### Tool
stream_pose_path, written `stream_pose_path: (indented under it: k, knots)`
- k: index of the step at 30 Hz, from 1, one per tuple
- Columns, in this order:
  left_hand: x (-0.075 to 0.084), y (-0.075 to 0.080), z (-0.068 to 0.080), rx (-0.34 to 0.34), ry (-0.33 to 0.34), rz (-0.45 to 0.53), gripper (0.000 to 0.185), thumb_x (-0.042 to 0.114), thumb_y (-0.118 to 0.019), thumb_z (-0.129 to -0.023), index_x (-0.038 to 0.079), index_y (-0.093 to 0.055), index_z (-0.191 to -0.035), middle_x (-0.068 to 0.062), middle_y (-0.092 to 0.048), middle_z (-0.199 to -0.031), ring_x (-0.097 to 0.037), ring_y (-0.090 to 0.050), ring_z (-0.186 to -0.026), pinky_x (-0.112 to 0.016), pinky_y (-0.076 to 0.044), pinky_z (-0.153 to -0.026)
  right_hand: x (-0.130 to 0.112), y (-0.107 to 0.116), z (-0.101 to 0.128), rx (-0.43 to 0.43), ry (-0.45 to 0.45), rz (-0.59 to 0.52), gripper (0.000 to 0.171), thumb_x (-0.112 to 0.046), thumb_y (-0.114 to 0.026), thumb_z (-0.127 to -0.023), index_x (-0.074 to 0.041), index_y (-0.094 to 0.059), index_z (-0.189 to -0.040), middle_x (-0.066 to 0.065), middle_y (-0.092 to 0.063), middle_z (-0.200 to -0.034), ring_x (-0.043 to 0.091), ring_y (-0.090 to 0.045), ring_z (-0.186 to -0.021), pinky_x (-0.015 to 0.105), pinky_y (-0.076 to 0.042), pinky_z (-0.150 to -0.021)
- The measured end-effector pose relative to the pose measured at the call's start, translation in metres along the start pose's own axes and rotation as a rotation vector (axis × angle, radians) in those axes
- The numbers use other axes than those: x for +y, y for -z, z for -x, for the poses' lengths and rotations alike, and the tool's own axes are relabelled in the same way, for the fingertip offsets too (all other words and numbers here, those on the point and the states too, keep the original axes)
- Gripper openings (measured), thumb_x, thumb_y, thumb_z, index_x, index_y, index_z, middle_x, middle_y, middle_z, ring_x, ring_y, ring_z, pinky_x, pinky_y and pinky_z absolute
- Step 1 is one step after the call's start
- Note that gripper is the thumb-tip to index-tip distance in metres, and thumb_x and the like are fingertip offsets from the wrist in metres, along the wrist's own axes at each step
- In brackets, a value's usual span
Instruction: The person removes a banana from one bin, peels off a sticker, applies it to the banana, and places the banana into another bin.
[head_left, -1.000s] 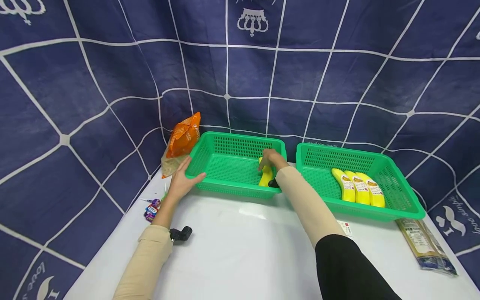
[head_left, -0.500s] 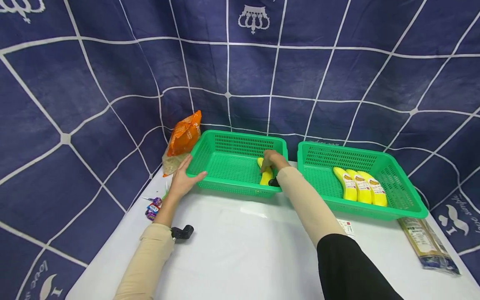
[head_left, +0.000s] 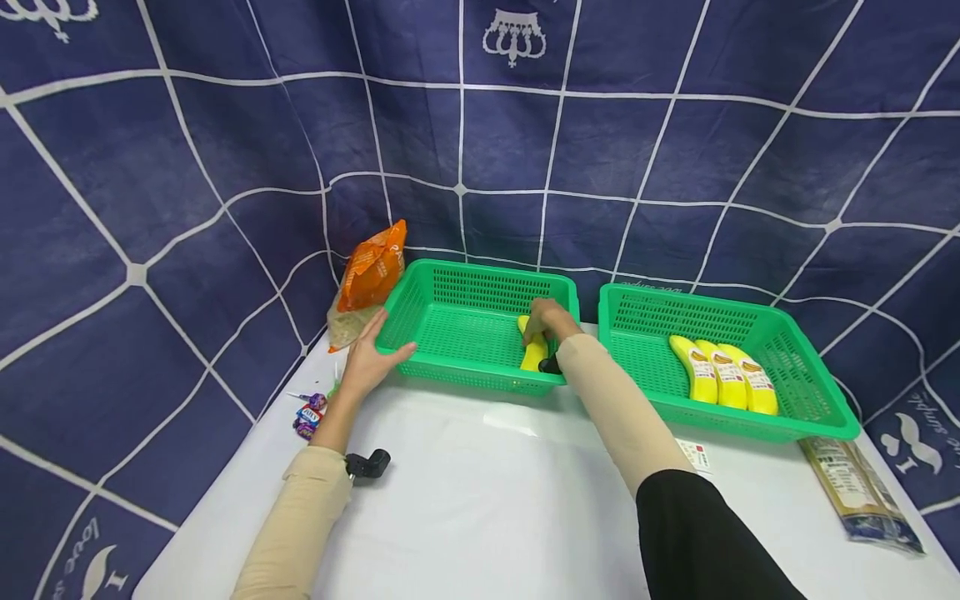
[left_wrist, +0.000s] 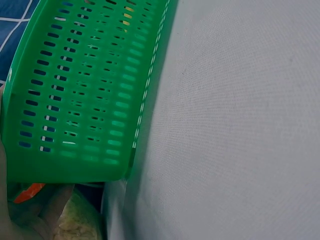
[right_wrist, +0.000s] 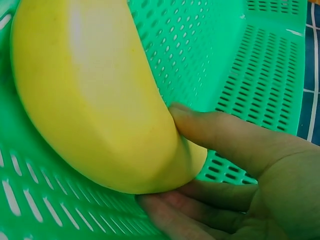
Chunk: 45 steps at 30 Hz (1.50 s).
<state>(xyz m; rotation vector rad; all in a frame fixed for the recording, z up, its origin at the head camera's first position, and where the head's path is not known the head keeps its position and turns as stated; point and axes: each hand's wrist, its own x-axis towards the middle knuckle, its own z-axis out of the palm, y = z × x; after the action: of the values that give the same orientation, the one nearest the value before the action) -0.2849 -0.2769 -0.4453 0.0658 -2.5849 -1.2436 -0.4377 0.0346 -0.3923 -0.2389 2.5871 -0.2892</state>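
Inside the left green basket point(head_left: 465, 372), at its right end, lies a yellow banana point(head_left: 534, 355). My right hand point(head_left: 550, 318) pinches one end of it; the right wrist view shows the thumb on one side and fingers under the other side of the banana point(right_wrist: 100, 100). At the basket's front left corner my left hand point(head_left: 367, 360) rests with fingers spread along the outside and thumb over the front rim. The left wrist view shows the basket's slotted long wall point(left_wrist: 80, 90) and part of that hand at its end.
Several labelled bananas point(head_left: 726, 379) lie side by side in a second green basket point(head_left: 738, 423) on the right. An orange bag point(head_left: 372, 271) stands behind my left hand, wrapped lollipops point(head_left: 309, 414) left of the forearm. A flat packet point(head_left: 858, 492) lies at the right.
The baskets and bananas sit slightly further right in the head view, as the camera shifts a little. My hands keep their places at the left basket and the banana.
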Motion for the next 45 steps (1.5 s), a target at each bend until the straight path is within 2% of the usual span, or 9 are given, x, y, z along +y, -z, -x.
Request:
stream_pose_path:
  k: [6,13,18,22,24,31,37,41,45]
  knots:
    - [0.003,-0.003,-0.001,-0.004,-0.004,0.008,0.094,0.047,-0.075,-0.08,0.016,-0.028,-0.155,-0.001,-0.023,-0.163,-0.036,-0.023,-0.149,-0.059,-0.024,-0.118,0.005,0.0,0.002,0.055,0.009,-0.018,0.043,-0.025,-0.084,-0.075,-0.003,-0.059,-0.103,0.01,-0.062,-0.09,0.03,-0.069,-0.096,0.025,-0.054,-0.062]
    - [0.005,-0.006,-0.002,-0.018,-0.002,0.013,0.094,0.048,-0.075,-0.08,0.016,-0.027,-0.155,0.0,-0.022,-0.163,-0.037,-0.022,-0.149,-0.06,-0.023,-0.118,0.008,0.001,0.006,0.101,0.015,-0.034,0.043,-0.02,-0.084,-0.075,-0.002,-0.058,-0.105,0.013,-0.064,-0.094,0.025,-0.07,-0.083,0.03,-0.06,-0.073]
    - [0.006,-0.007,-0.002,-0.03,0.013,0.01,0.094,0.049,-0.074,-0.08,0.017,-0.027,-0.155,0.001,-0.022,-0.164,-0.037,-0.022,-0.149,-0.06,-0.023,-0.118,0.007,0.008,0.014,0.124,0.029,-0.091,0.042,-0.017,-0.084,-0.074,0.001,-0.06,-0.105,0.016,-0.064,-0.1,0.022,-0.068,-0.075,0.032,-0.06,-0.074]
    - [0.007,-0.006,-0.002,-0.037,0.027,0.006,0.095,0.051,-0.074,-0.08,0.019,-0.026,-0.156,0.0,-0.021,-0.164,-0.038,-0.021,-0.149,-0.061,-0.023,-0.117,0.004,0.019,0.024,0.129,0.034,-0.151,0.045,-0.016,-0.083,-0.075,0.001,-0.057,-0.107,0.015,-0.061,-0.101,0.026,-0.068,-0.083,0.035,-0.06,-0.083]
    - [0.007,-0.005,-0.002,-0.038,0.034,0.003,0.095,0.052,-0.074,-0.08,0.02,-0.026,-0.156,0.001,-0.02,-0.164,-0.039,-0.021,-0.149,-0.061,-0.023,-0.117,0.003,0.024,0.028,0.134,0.048,-0.158,0.043,-0.018,-0.082,-0.075,0.0,-0.057,-0.105,0.015,-0.061,-0.1,0.026,-0.068,-0.086,0.032,-0.06,-0.079]
    - [0.004,-0.001,-0.001,-0.042,0.052,0.006,0.097,0.055,-0.074,-0.079,0.024,-0.023,-0.156,0.002,-0.018,-0.164,-0.041,-0.019,-0.148,-0.064,-0.022,-0.116,0.002,0.037,0.045,0.182,0.105,-0.16,0.033,-0.023,-0.083,-0.074,-0.004,-0.059,-0.086,0.006,-0.058,-0.08,0.025,-0.067,-0.081,0.035,-0.058,-0.082]
    - [0.005,0.001,0.002,-0.038,0.045,0.01,0.095,0.05,-0.074,-0.081,0.02,-0.024,-0.156,0.001,-0.019,-0.164,-0.038,-0.019,-0.149,-0.061,-0.021,-0.118,0.008,0.048,0.065,0.274,0.152,-0.113,0.03,-0.028,-0.085,-0.07,-0.009,-0.063,-0.061,-0.002,-0.052,-0.053,0.017,-0.056,-0.061,0.023,-0.048,-0.056]
    - [0.005,0.001,0.001,-0.036,0.041,0.008,0.095,0.05,-0.073,-0.081,0.019,-0.024,-0.156,0.0,-0.019,-0.164,-0.038,-0.018,-0.15,-0.061,-0.02,-0.118,0.014,0.056,0.081,0.301,0.165,-0.122,0.034,-0.032,-0.083,-0.072,-0.011,-0.061,-0.057,-0.004,-0.047,-0.049,0.021,-0.053,-0.065,0.025,-0.045,-0.058]
    - [0.004,0.001,0.001,-0.043,0.041,0.007,0.096,0.052,-0.073,-0.081,0.02,-0.023,-0.156,-0.001,-0.018,-0.165,-0.039,-0.018,-0.149,-0.062,-0.02,-0.118,0.022,0.06,0.095,0.287,0.175,-0.108,0.031,-0.034,-0.082,-0.073,-0.009,-0.068,-0.062,-0.003,-0.053,-0.052,0.021,-0.057,-0.069,0.027,-0.048,-0.064]
